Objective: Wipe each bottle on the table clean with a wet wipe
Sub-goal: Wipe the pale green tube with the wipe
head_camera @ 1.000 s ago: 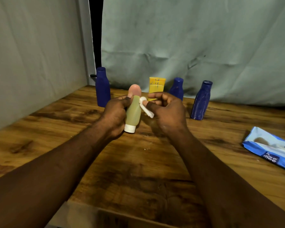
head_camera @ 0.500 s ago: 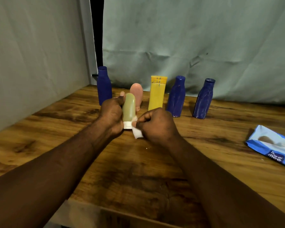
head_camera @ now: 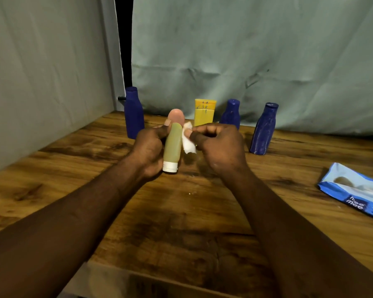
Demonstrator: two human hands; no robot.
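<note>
Head view of both hands at the middle of a wooden table (head_camera: 181,222). We see the left hand (head_camera: 148,147) curled round a translucent green bottle (head_camera: 173,143), with the thumb tip near its upper end and the fingers wrapped behind it. The bottle is held off the table, close to upright but inverted, so that its white cap (head_camera: 170,167) points downward. The right hand (head_camera: 221,147) has its fingers bent and pinches a small folded wet wipe (head_camera: 188,141) between thumb and forefinger; the wipe lies against the upper right side of the green bottle, touching it. Behind the hands we find the other containers standing in a row near the far edge of the table, in front of a pale green cloth backdrop (head_camera: 246,50). From left to right these are a left blue bottle (head_camera: 134,115), a pink bottle (head_camera: 177,116) of which we see only the rounded top above the green bottle, a yellow tube (head_camera: 204,112) whose lower part is hidden by the right hand, a middle blue bottle (head_camera: 230,115) likewise partly hidden, and a right blue bottle (head_camera: 263,130) that stands somewhat nearer to us. A blue wipe pack (head_camera: 353,192) lies flat on the table at the right — well apart from both hands and cut off by the edge of the view.
</note>
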